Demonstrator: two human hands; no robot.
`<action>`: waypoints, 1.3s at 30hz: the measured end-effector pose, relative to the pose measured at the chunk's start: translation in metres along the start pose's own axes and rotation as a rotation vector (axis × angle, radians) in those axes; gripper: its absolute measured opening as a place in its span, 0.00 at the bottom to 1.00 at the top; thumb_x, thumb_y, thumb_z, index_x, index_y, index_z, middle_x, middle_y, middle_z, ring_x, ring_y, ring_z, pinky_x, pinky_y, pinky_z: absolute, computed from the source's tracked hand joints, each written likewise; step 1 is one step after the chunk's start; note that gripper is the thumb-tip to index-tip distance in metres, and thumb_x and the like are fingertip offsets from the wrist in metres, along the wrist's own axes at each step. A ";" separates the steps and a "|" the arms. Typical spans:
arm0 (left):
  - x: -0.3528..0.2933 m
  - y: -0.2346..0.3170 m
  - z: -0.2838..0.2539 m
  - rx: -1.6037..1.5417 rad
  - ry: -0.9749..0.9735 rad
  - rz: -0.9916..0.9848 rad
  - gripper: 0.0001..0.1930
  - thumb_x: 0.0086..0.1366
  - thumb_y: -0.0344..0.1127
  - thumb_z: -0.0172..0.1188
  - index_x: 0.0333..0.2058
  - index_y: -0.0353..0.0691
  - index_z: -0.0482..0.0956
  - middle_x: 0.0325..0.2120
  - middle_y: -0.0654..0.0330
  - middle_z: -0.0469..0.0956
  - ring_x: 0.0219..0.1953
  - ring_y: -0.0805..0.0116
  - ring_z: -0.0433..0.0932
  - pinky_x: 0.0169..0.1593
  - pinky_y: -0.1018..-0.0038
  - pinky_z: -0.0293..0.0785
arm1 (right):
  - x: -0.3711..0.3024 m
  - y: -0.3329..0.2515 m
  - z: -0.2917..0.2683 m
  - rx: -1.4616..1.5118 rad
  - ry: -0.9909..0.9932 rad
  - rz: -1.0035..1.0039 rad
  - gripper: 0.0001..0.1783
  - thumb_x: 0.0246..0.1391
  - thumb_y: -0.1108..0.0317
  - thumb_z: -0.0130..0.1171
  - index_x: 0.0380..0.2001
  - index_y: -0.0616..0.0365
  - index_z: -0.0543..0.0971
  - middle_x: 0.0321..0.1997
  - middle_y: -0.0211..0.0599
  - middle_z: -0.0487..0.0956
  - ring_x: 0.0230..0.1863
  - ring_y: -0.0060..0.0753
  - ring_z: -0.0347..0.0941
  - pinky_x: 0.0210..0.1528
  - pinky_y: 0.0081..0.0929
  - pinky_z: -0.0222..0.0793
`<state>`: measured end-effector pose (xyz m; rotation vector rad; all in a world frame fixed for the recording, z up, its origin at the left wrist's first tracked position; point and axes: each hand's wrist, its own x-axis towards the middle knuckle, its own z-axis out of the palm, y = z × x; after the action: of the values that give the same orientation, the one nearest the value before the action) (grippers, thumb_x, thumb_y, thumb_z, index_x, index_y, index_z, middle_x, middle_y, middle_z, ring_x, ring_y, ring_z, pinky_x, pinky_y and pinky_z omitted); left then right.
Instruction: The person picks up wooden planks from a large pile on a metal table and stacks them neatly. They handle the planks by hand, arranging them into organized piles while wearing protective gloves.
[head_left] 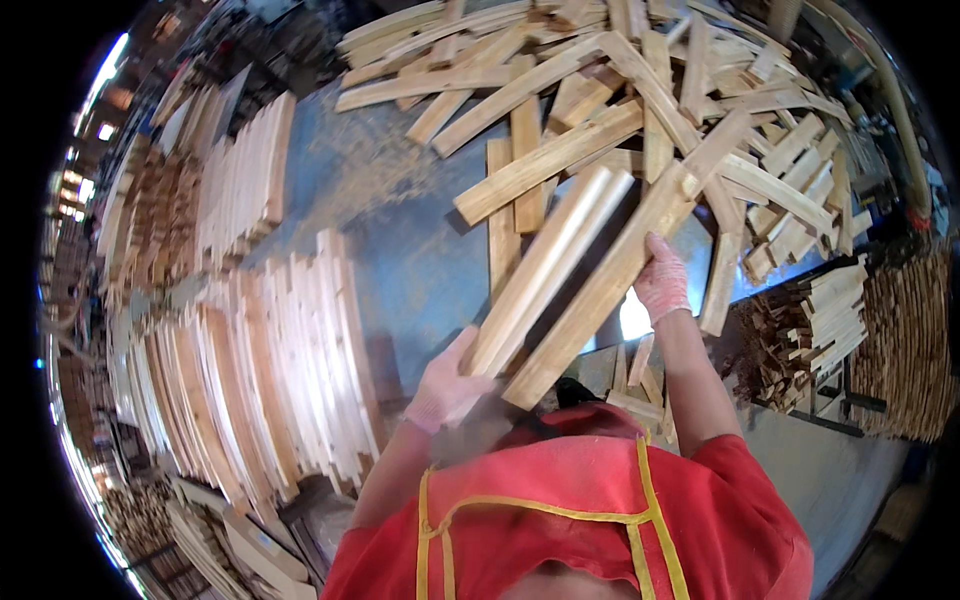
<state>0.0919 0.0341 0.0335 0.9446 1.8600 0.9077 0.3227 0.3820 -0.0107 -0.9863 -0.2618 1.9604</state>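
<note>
My left hand [445, 380], in a pale glove, is closed around the near end of a pair of light wooden strips [545, 268] lying side by side. These slant up and away to the right. My right hand [660, 282], gloved too, grips a longer wooden board [592, 308] from its right side. A dark gap separates the board from the strips, and they run nearly parallel. The board's far end overlaps loose pieces of a large heap of wooden boards [560, 150]; where it touches them I cannot tell.
Under the heap is a blue table [410, 240] dusted with sawdust. Rows of stacked boards [290, 350] line its left side, with another stack [240, 180] farther back. Piled strips [905, 340] stand at the right, beside the grey floor [830, 480].
</note>
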 end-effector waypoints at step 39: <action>0.038 -0.025 -0.031 -1.456 -0.064 -0.239 0.30 0.74 0.49 0.64 0.68 0.41 0.72 0.59 0.54 0.79 0.59 0.63 0.79 0.61 0.64 0.77 | -0.095 0.086 0.133 -0.436 -0.387 0.589 0.30 0.69 0.55 0.63 0.67 0.56 0.69 0.61 0.38 0.80 0.57 0.39 0.82 0.59 0.44 0.83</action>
<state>0.0442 0.0485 0.0105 -0.1617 0.7750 1.6163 0.1988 0.2825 0.0831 -1.0212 -0.7035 2.7111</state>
